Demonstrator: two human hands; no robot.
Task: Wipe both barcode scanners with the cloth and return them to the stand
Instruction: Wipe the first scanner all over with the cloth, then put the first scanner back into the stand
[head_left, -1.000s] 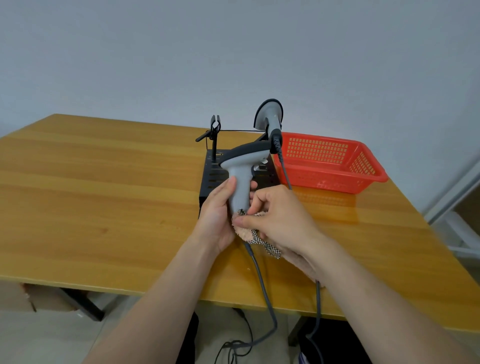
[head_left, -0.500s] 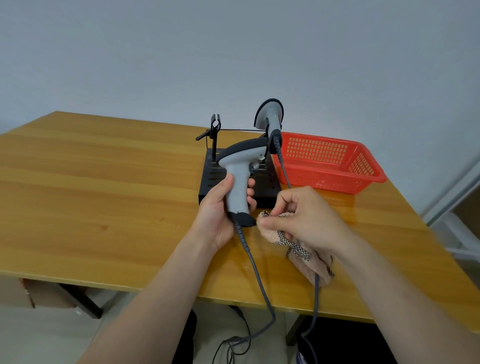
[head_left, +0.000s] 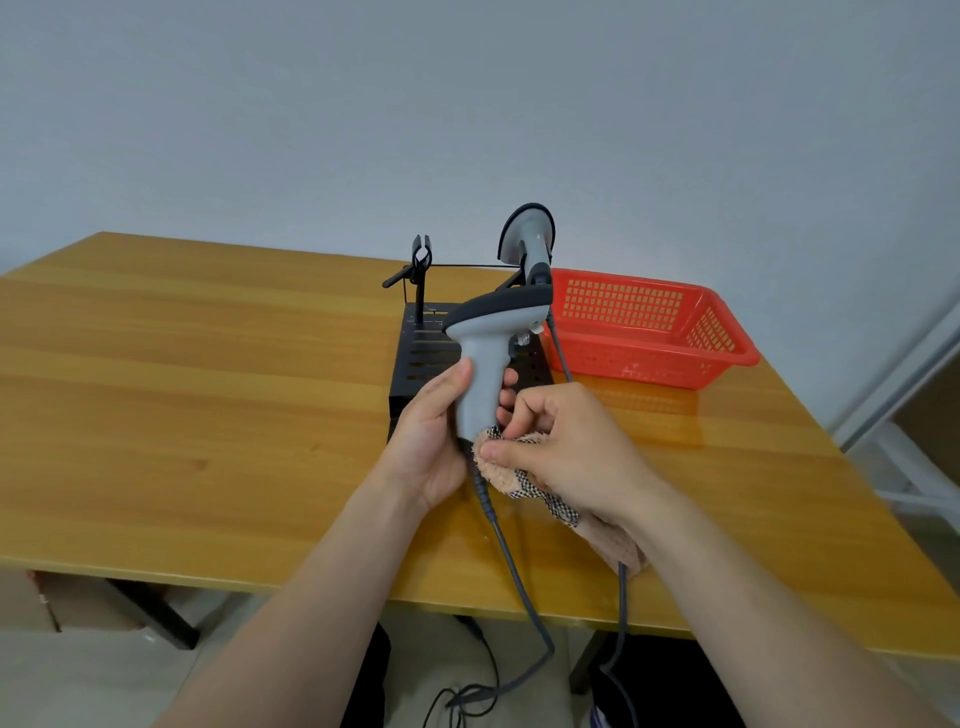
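My left hand (head_left: 434, 441) grips the handle of a grey barcode scanner (head_left: 485, 358), held upright above the table in front of the black stand (head_left: 415, 358). My right hand (head_left: 566, 441) pinches a pinkish cloth with a checked edge (head_left: 511, 470) and presses it against the bottom of the scanner's handle. The scanner's grey cable (head_left: 511, 566) hangs down over the table's front edge. A second grey scanner (head_left: 530, 239) sits in the stand's right holder. The stand's left clip (head_left: 421, 254) holds nothing.
A red plastic basket (head_left: 649, 332) stands right of the stand on the wooden table (head_left: 182, 405). The second scanner's cable (head_left: 621, 597) runs under my right wrist and off the front edge. A cardboard box (head_left: 31, 603) lies under the table at the left.
My right hand drew the cloth away to the right of the handle, then brought it back against the handle's bottom. The scanner stays upright in my left hand.
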